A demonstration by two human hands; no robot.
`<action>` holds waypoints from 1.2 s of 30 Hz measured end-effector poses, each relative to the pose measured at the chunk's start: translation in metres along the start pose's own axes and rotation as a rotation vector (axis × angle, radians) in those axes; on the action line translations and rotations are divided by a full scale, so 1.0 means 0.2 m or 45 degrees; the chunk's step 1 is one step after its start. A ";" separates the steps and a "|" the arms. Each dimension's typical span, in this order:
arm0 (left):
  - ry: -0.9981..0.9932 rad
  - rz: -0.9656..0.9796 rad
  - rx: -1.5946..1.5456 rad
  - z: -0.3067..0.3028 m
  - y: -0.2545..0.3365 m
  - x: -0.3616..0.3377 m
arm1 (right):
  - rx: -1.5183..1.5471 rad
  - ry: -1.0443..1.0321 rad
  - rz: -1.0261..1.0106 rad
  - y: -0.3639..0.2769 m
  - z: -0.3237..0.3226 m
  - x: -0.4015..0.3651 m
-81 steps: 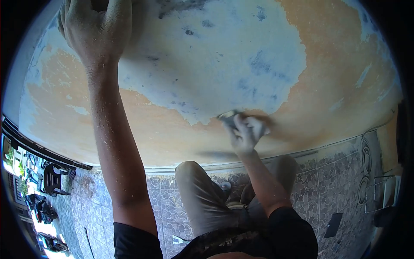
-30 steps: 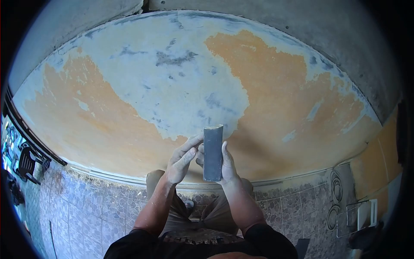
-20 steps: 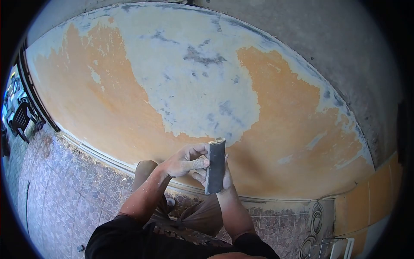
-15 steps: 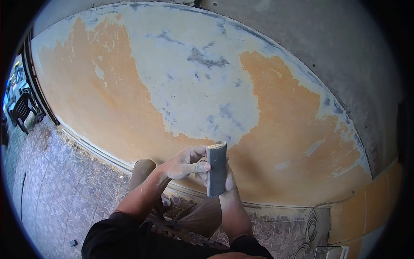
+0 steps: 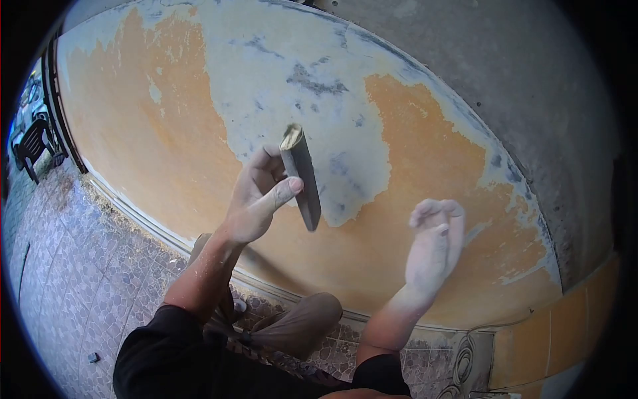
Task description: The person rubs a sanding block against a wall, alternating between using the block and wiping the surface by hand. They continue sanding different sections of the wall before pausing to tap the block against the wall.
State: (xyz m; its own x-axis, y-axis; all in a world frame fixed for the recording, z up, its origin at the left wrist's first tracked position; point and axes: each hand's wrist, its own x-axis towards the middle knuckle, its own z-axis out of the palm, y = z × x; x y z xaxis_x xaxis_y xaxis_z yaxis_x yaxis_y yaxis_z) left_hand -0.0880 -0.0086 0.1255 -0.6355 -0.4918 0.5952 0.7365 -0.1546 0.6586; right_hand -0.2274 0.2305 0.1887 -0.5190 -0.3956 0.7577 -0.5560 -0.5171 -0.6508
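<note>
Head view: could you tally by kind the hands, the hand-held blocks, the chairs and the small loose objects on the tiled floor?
Hands: 2, the left hand and the right hand
Hand-held blocks: 1, the grey block
Chairs: 1, the dark chair
Small loose floor objects: 1, the little dark piece
Total: 5

floor point(image 5: 73, 286) of greyish-purple tiles with a stone pattern, pale crumbs point(image 5: 136, 218) strewn along the foot of the wall point(image 5: 173, 146), small dark block point(image 5: 94, 358) at lower left, coiled cable point(image 5: 463, 362) at lower right
</note>
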 end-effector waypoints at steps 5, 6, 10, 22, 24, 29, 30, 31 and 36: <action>0.323 0.968 0.950 0.13 0.06 0.37 | -0.606 0.378 -0.584 -0.13 -0.08 0.48; 0.367 0.984 1.001 0.18 0.08 0.44 | -0.767 0.401 -0.639 -0.13 -0.07 0.56; 0.628 1.254 1.367 0.31 -0.04 0.69 | -1.341 0.284 -0.763 -0.05 -0.19 0.73; 0.076 1.236 1.862 0.22 -0.35 0.30 | -1.243 0.142 -0.739 -0.01 -0.19 0.65; 0.407 1.252 1.643 0.22 -0.14 0.51 | -1.164 0.157 -0.722 -0.02 -0.18 0.65; 0.665 1.274 1.584 0.31 -0.15 0.59 | -1.640 0.262 -0.787 0.00 -0.16 0.67; 0.383 1.269 1.695 0.30 -0.28 0.49 | -1.633 0.281 -0.767 0.01 -0.15 0.67; 0.077 1.322 1.859 0.28 -0.38 0.38 | -1.610 0.305 -0.750 0.00 -0.13 0.68; 0.010 1.269 1.794 0.17 -0.23 0.43 | -1.701 0.280 -0.685 -0.06 -0.10 0.65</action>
State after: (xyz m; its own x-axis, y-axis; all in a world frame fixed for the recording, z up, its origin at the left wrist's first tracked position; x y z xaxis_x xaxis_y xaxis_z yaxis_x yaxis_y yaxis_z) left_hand -0.1844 -0.0146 0.1614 -0.0926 0.0709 0.9932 0.0583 0.9961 -0.0657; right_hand -0.3009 0.2009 0.2936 -0.0758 -0.2005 0.9768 -0.8246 0.5634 0.0517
